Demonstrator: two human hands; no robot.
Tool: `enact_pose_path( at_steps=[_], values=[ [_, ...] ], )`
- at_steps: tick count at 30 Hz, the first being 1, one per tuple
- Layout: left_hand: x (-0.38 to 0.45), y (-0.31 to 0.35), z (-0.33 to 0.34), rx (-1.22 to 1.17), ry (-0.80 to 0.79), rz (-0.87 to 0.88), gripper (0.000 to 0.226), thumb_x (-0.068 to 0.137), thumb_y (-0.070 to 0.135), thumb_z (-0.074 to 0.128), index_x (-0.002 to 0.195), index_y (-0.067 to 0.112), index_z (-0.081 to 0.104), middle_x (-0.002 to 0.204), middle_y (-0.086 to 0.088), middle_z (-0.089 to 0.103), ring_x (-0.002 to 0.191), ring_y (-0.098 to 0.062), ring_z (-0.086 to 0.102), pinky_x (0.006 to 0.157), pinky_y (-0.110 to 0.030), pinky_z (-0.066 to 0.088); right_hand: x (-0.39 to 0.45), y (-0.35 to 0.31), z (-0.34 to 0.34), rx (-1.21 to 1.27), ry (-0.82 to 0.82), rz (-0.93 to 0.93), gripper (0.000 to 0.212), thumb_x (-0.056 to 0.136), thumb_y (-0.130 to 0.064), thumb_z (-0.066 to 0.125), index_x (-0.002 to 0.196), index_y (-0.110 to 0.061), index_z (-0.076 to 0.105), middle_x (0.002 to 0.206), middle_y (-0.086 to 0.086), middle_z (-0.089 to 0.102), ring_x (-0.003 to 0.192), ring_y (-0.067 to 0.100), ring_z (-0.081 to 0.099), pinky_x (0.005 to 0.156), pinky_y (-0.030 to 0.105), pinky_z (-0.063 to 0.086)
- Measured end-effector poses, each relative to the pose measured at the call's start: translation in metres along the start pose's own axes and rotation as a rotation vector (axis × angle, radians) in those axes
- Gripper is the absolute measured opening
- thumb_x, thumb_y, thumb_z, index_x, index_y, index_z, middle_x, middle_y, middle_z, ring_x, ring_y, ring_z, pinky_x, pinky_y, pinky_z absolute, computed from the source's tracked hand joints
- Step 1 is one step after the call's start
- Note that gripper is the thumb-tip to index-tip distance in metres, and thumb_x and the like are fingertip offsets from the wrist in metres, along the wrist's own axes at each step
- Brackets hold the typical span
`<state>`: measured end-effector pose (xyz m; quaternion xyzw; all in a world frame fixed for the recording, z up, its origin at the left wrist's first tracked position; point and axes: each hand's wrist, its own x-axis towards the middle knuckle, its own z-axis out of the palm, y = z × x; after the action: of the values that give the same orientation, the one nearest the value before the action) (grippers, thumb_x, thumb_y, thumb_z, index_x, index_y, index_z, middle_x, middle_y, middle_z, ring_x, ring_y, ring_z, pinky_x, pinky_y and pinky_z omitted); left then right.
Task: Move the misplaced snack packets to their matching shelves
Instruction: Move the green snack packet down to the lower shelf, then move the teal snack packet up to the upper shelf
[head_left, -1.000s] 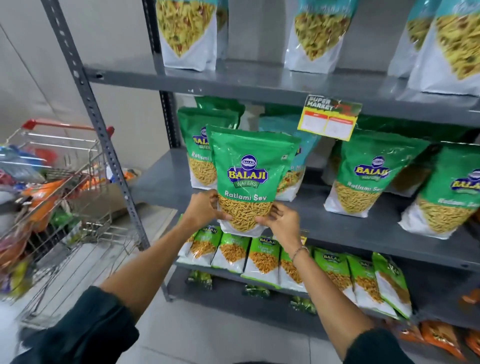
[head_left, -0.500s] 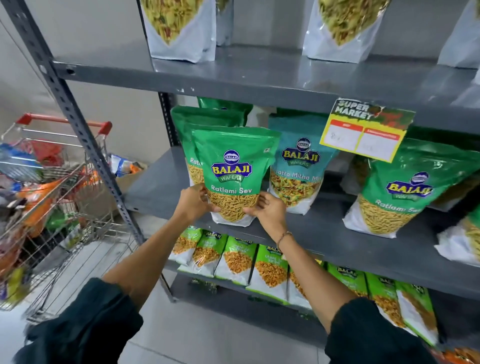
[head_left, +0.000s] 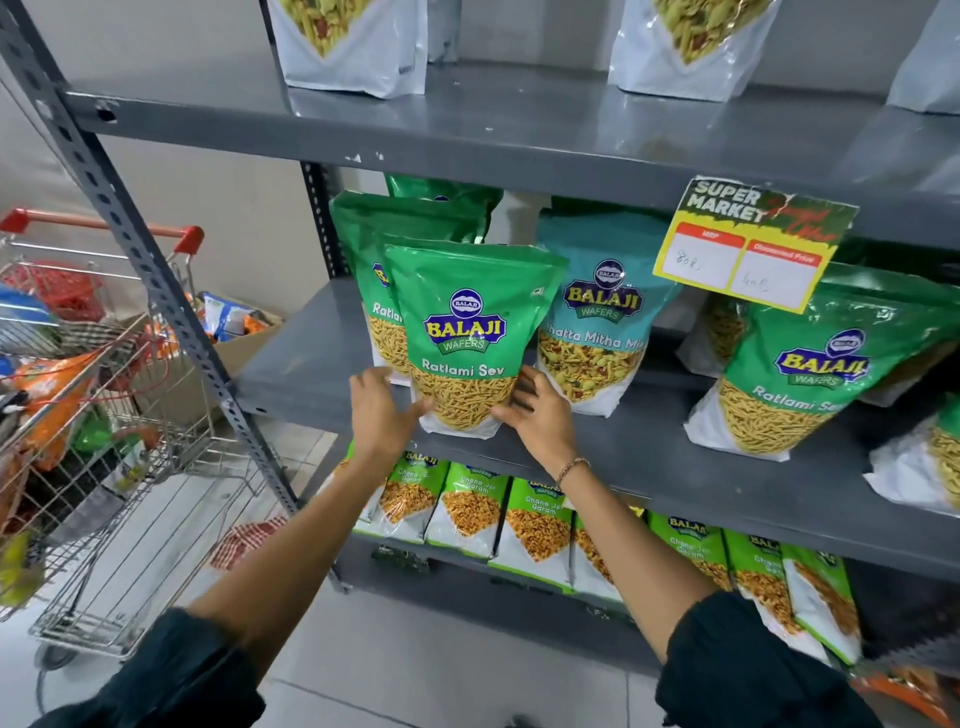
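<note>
A green Balaji Ratlami Sev packet (head_left: 467, 332) stands upright on the grey middle shelf (head_left: 649, 467), in front of another green Ratlami Sev packet (head_left: 374, 234). My left hand (head_left: 382, 410) is at the packet's lower left corner with fingers spread, just touching it. My right hand (head_left: 537, 421) holds the lower right corner, thumb on the front. A teal Khatta Mitha Mix packet (head_left: 597, 332) stands right beside it among the green ones. More Ratlami Sev packets (head_left: 805, 379) lean further right.
A loaded shopping cart (head_left: 104, 415) stands at the left, beyond the shelf's perforated post (head_left: 130, 249). A yellow price tag (head_left: 748, 244) hangs from the upper shelf edge. White packets (head_left: 353, 47) fill the top shelf; Chana Jor Garam packets (head_left: 467, 509) line the lower one.
The green packet went from held in the air to standing on the middle shelf at the left. My left hand's fingers have loosened and spread. The teal packet came into full view.
</note>
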<state>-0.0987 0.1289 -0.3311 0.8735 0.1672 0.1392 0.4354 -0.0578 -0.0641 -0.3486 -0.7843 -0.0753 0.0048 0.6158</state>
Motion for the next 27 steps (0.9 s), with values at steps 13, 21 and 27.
enact_pose_path(
  at_steps=[13, 21, 27],
  values=[
    [-0.029, 0.07, 0.11, 0.095, -0.411, 0.462, 0.074, 0.091, 0.036, 0.048, 0.146, 0.008, 0.008, 0.157, -0.012, 0.015, 0.144, -0.026, 0.014, 0.118, -0.038, 0.015, -0.006, 0.031, -0.101, -0.192, 0.576, -0.02, 0.023, 0.077, -0.013, 0.069, 0.098, -0.01, 0.062, 0.111, 0.017, 0.061, 0.085, 0.017, 0.065, 0.08, 0.033, 0.053],
    [0.007, 0.103, 0.141, -0.119, -0.405, -0.074, 0.068, 0.096, 0.016, 0.038, 0.145, 0.007, -0.008, 0.157, -0.016, 0.009, 0.143, -0.032, 0.018, 0.115, -0.037, 0.017, 0.039, 0.04, -0.125, -0.161, 0.227, 0.191, 0.09, 0.072, -0.019, 0.077, 0.141, -0.006, 0.02, 0.145, 0.012, 0.038, 0.134, 0.027, 0.035, 0.106, 0.034, 0.031],
    [0.024, 0.086, 0.158, -0.181, -0.466, -0.005, 0.054, 0.097, 0.023, 0.032, 0.146, 0.016, 0.011, 0.153, -0.011, 0.028, 0.139, -0.029, 0.028, 0.115, -0.046, 0.023, 0.048, 0.05, -0.125, -0.104, 0.254, 0.164, 0.07, 0.067, -0.022, 0.079, 0.125, -0.006, 0.044, 0.126, 0.005, 0.057, 0.117, 0.019, 0.052, 0.099, 0.037, 0.043]
  ],
)
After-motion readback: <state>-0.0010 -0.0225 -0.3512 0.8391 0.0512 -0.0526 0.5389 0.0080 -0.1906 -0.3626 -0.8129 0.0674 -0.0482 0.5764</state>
